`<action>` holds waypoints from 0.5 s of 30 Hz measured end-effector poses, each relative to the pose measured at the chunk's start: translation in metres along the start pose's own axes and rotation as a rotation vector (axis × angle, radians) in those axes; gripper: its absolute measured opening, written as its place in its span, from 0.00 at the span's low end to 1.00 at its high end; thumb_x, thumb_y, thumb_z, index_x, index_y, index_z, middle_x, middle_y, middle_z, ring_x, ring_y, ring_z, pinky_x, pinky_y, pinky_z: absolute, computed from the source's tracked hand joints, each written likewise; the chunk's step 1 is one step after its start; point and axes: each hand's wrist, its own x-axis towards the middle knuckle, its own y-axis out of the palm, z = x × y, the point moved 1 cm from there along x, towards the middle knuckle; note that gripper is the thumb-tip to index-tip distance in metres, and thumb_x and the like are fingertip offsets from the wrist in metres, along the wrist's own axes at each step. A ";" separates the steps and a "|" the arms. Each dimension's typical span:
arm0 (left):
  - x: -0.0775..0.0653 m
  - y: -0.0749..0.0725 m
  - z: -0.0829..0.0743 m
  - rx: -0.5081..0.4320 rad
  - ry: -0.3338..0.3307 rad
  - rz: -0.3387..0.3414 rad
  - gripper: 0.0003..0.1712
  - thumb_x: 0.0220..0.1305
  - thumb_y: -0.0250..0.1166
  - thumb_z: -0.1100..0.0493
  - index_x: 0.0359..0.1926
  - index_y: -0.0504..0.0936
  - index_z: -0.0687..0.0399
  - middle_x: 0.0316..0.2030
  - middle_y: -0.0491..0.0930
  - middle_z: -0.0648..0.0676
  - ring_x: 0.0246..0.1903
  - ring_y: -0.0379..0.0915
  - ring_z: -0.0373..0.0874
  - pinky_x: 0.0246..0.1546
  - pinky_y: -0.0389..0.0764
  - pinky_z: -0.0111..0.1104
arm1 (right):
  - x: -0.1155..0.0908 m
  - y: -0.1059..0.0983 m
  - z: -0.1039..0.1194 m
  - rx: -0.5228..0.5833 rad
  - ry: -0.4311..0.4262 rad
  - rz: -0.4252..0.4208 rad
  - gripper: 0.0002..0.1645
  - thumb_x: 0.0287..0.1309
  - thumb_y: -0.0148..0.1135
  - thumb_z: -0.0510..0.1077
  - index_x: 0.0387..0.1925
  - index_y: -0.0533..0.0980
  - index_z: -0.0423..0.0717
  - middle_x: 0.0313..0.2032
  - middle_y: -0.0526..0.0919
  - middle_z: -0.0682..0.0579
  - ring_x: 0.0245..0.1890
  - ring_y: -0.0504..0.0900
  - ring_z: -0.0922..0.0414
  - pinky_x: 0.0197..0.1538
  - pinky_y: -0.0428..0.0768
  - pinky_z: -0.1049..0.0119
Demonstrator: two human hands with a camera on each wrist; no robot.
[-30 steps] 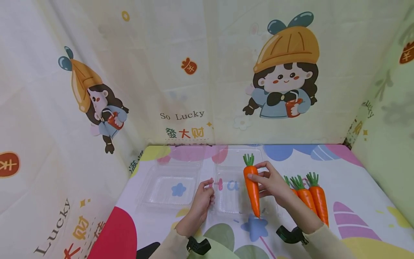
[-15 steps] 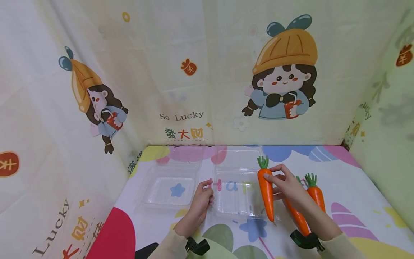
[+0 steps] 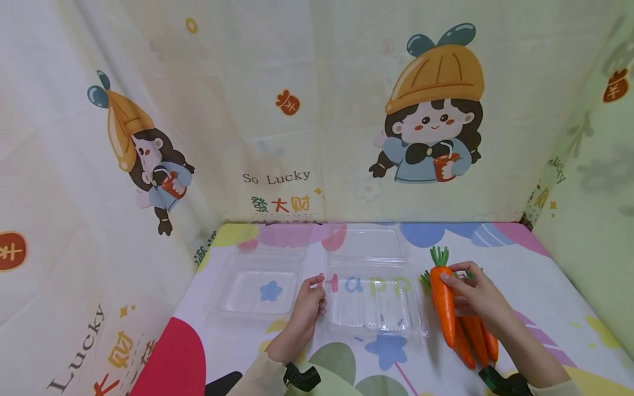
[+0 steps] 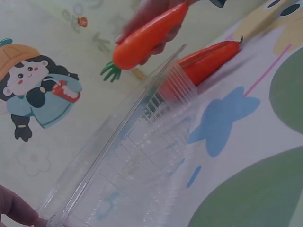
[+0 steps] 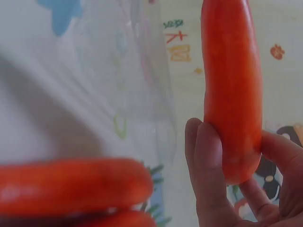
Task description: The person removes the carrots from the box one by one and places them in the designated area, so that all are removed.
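My right hand (image 3: 477, 294) grips an orange carrot (image 3: 442, 305) near its green top, thumb on one side and fingers on the other. The carrot's tip points down toward me, and in the right wrist view its smooth body (image 5: 234, 90) rises between thumb and fingers. Below and behind it, several more carrots (image 3: 475, 335) lie bunched on the table, partly hidden by the hand and the held carrot. At its left edge, a clear plastic box (image 3: 369, 328) with its lid folded back is pinched by my left hand (image 3: 309, 308); the thumb (image 4: 16, 208) shows at the rim.
Another clear plastic box (image 3: 242, 300), lid also folded back, stands to the left. Both boxes rest on a table with a colourful printed cover (image 3: 337, 363). Printed cloth walls (image 3: 342, 110) enclose the back and sides.
The right hand has carried the carrot rightward, from over the right-hand box to over the bunched carrots. My left hand has stayed at the box edge.
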 end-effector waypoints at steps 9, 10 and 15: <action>0.000 0.001 0.001 0.000 -0.007 0.003 0.29 0.67 0.51 0.68 0.69 0.64 0.62 0.34 0.64 0.49 0.26 0.59 0.41 0.28 0.65 0.28 | -0.009 -0.048 -0.022 -0.112 0.067 -0.042 0.40 0.77 0.51 0.60 0.71 0.51 0.36 0.55 0.78 0.29 0.36 0.88 0.52 0.40 0.89 0.57; 0.000 0.001 0.001 0.002 -0.007 0.003 0.29 0.67 0.51 0.68 0.69 0.64 0.62 0.34 0.65 0.49 0.27 0.59 0.41 0.28 0.66 0.28 | -0.010 -0.052 -0.024 -0.116 0.068 -0.047 0.40 0.77 0.51 0.60 0.71 0.51 0.36 0.53 0.79 0.31 0.36 0.89 0.52 0.40 0.89 0.57; 0.000 0.000 0.000 0.009 -0.008 0.001 0.28 0.67 0.52 0.67 0.69 0.65 0.62 0.34 0.65 0.50 0.27 0.59 0.41 0.29 0.66 0.28 | -0.014 -0.073 -0.034 -0.142 0.069 -0.082 0.42 0.76 0.52 0.61 0.70 0.51 0.33 0.51 0.81 0.32 0.35 0.90 0.52 0.40 0.89 0.56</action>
